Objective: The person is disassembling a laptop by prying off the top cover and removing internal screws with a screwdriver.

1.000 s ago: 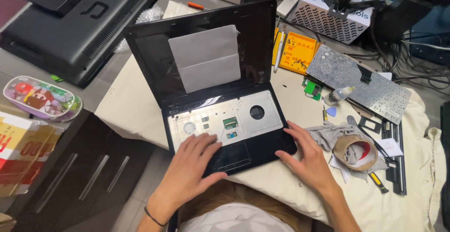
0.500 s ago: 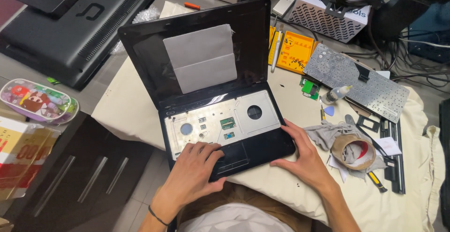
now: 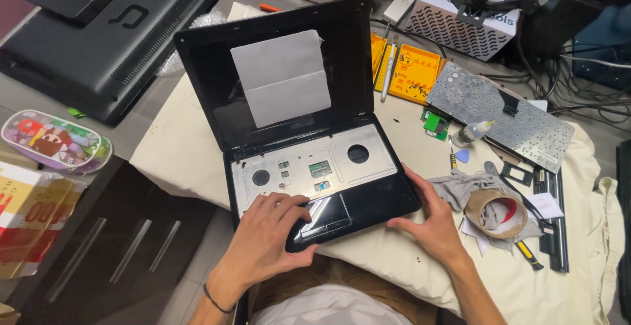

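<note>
On the cloth-covered table [image 3: 565,233], open laptop [image 3: 296,121] lies under both hands: left hand [image 3: 266,239] fingers spread flat on palm rest, right hand [image 3: 430,223] fingers open, touching laptop's front right corner.

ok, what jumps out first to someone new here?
The open black laptop at centre: keyboard gone, bare metal tray exposed, grey paper on its screen. The left hand rests on the palm rest, the right hand at its front right corner. The removed keyboard lies face-down at upper right.
</note>
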